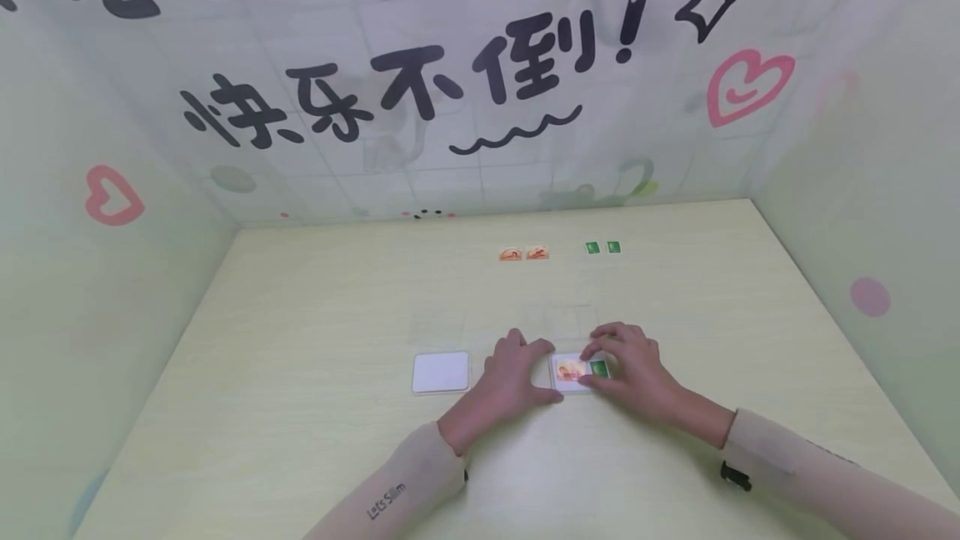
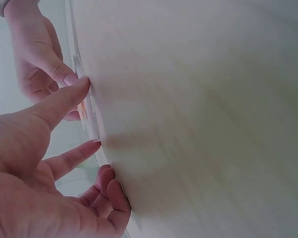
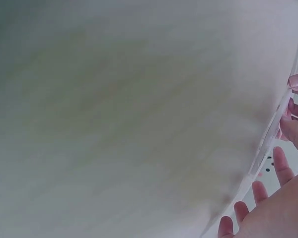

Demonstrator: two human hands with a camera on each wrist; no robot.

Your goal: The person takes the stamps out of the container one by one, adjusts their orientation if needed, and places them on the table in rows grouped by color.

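Note:
In the head view, a white card in a clear case (image 1: 564, 386) lies on the table, bearing an orange picture stamp (image 1: 570, 370) and a green stamp (image 1: 599, 369) side by side. My left hand (image 1: 513, 377) holds the case's left end between thumb and index finger. From the right, my right hand (image 1: 641, 377) pinches the orange stamp's right part with thumb and index tips, its palm over the case's right end. The left wrist view shows my left hand (image 2: 35, 168) at the case edge; the right wrist view shows my right hand (image 3: 283, 198) beside it.
Another white card in a case (image 1: 440, 372) lies to the left. Two clear covers, left (image 1: 437, 328) and right (image 1: 570, 322), lie behind the cards. Farther back are two orange stamps (image 1: 511, 254) (image 1: 537, 252) and two green stamps (image 1: 592, 247) (image 1: 613, 247). Walls enclose the table.

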